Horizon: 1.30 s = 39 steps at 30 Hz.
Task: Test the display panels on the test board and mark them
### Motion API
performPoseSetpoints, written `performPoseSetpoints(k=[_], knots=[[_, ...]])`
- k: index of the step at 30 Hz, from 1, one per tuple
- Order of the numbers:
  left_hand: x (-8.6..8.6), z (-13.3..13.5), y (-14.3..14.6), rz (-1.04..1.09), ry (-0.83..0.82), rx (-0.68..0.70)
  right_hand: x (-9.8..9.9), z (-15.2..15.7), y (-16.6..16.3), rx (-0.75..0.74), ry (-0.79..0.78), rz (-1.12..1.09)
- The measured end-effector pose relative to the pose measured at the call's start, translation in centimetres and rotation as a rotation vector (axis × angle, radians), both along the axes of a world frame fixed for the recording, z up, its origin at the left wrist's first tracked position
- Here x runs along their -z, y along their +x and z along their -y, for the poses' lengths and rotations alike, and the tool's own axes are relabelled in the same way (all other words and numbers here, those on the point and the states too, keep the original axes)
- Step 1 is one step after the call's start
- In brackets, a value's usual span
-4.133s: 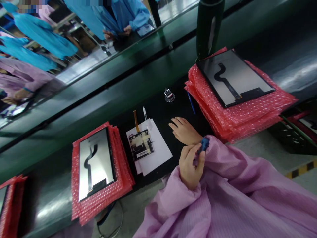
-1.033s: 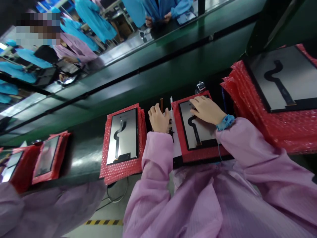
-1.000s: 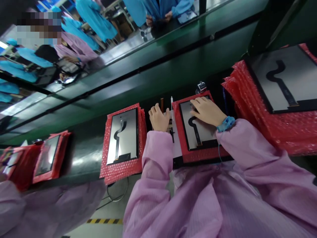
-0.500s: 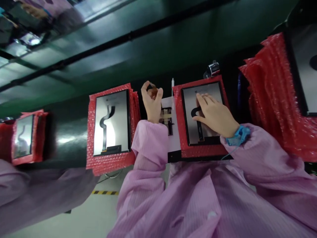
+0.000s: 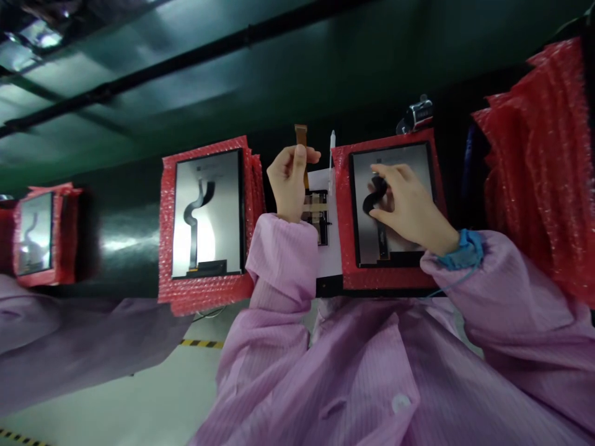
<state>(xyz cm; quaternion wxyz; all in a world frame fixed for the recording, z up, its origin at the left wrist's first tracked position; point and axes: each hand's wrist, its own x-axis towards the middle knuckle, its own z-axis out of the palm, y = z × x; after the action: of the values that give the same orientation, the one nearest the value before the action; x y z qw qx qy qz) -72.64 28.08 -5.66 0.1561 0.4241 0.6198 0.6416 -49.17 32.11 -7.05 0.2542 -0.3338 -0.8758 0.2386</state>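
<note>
My left hand (image 5: 290, 179) is closed, pinching an amber-brown flex cable (image 5: 301, 135) whose wider end stands up above the thumb. Under my right hand (image 5: 414, 207) lies a display panel (image 5: 361, 244) with a grey back and black border, resting on red bubble wrap (image 5: 395, 282). Thumb and index finger of that hand are curled around the panel's black ribbon cable (image 5: 374, 196), which bends up in an S shape. Between both hands, a small dark circuit piece with tape (image 5: 320, 217) sits on a white sheet (image 5: 330, 259).
To the left, a similar panel (image 5: 223, 217) tops a stack of red bubble wrap; another panel (image 5: 36, 232) lies farther left, near a co-worker's sleeve (image 5: 28, 328). A white pen (image 5: 332, 141) and a metal counter (image 5: 421, 113) lie behind. Red bubble bags (image 5: 543, 155) pile up at right.
My left hand has turned, and the brown flex cable now points upward from it. My right hand went from lying flat on the panel to curling its fingers around the black ribbon cable.
</note>
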Motion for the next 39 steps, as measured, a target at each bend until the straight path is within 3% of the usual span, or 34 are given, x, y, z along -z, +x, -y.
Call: performPoseSetpoints(k=[4, 8, 10, 18, 26, 39], knots=[[0.2, 0.2, 0.0, -0.085, -0.005, 0.106, 0.1, 0.2, -0.7, -0.009, -0.223, -0.159], [0.4, 0.6, 0.0, -0.265, 0.033, 0.198, -0.2, 0.9, -1.2, -0.161, -0.439, -0.306], [0.4, 0.8, 0.0, -0.359, 0.037, 0.241, -0.4, 1.1, -1.4, -0.23, -0.47, -0.353], [-0.2, 1.8, 0.2, -0.629, -0.069, 0.325, -0.5, -0.1, -1.5, -0.376, -0.202, -0.236], [0.0, 1.8, 0.7, -0.833, -0.23, 0.424, 0.2, -0.8, -1.7, -0.386, 0.047, -0.197], [-0.2, 2.0, 1.3, -0.913, -0.317, 0.508, 1.5, -1.5, -2.4, -0.351, 0.148, -0.157]])
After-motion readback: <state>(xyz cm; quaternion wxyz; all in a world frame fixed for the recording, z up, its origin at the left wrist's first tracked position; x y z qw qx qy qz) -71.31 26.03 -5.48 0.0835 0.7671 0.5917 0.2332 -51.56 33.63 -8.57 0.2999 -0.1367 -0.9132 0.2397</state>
